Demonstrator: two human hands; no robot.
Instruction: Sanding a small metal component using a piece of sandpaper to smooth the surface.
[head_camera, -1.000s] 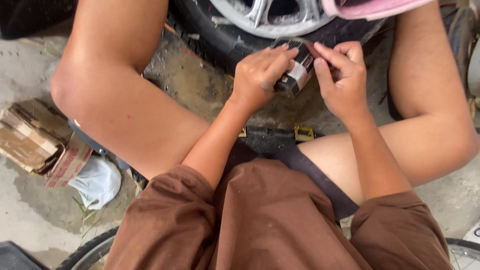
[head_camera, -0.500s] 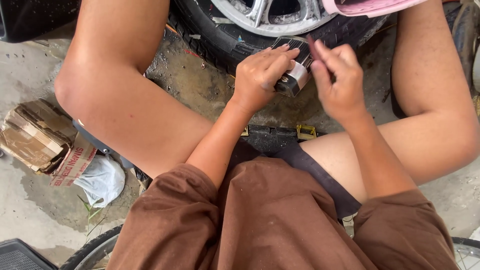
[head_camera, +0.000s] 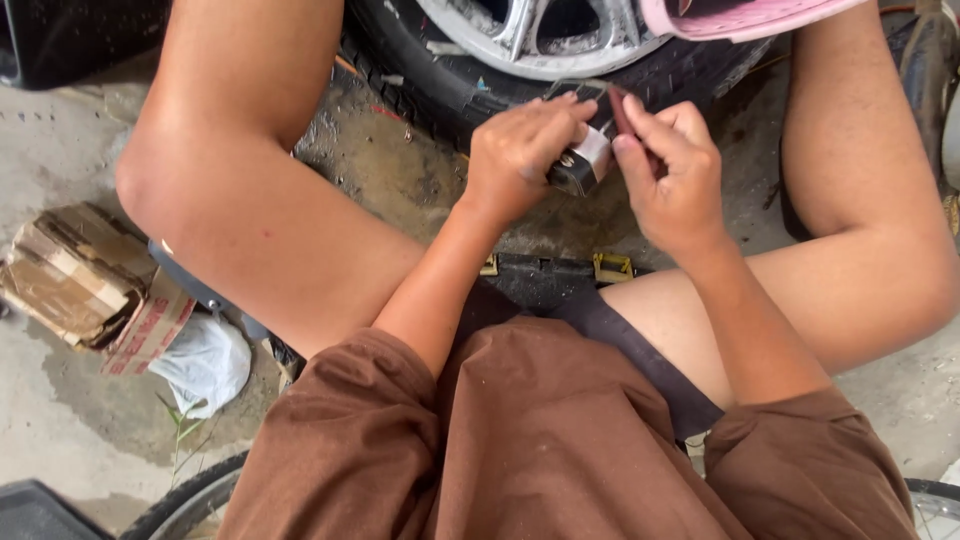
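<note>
Your left hand grips a small dark and silver block just near the tyre, while your right hand pinches a thin strip against it; a loose pinch could let it slip.

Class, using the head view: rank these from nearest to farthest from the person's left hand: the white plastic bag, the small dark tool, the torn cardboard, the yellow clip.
1. small dark tool: gripped in left hand
2. yellow clip: just below, toward the right
3. white plastic bag: lower left
4. torn cardboard: far left
</note>
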